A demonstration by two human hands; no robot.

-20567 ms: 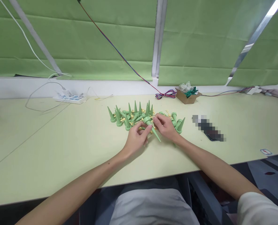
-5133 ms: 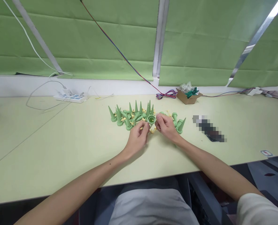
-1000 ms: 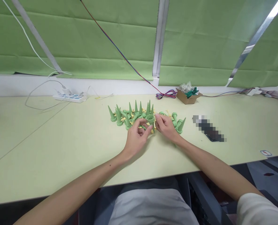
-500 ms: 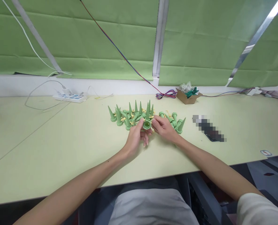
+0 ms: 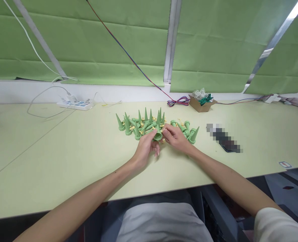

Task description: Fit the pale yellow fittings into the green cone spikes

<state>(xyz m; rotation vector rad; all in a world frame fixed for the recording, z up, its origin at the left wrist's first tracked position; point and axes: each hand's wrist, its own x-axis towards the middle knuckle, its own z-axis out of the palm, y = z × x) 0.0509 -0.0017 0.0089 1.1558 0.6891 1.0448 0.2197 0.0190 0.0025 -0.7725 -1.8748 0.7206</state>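
A green plastic watering spike (image 5: 158, 135) is held in my left hand (image 5: 147, 146), its hollow round end tilted toward me. The thumb presses on its left side, and the lower fingers curl loosely beneath. My right hand (image 5: 174, 137) is closed in a pinch against the spike's right side; whatever lies between those fingertips is too small and covered to name. Right behind my hands is a pile of similar green spikes (image 5: 127, 126), several standing point up and others lying down. Small yellow plastic pieces (image 5: 132, 128) are scattered among them. More spikes (image 5: 186, 125) lie beyond my right hand.
A small cardboard box (image 5: 201, 106) with clear and green wrapping stands at the back, beside a coiled red and blue cable (image 5: 178, 101). On the left is a white power strip (image 5: 76, 105). A blurred dark object (image 5: 226, 139) lies on the table (image 5: 88, 144) at right.
The spike in my left hand has tipped, its hollow end now facing lower and its pointed part showing above. My right hand stays pinched beside it, nearly in place.
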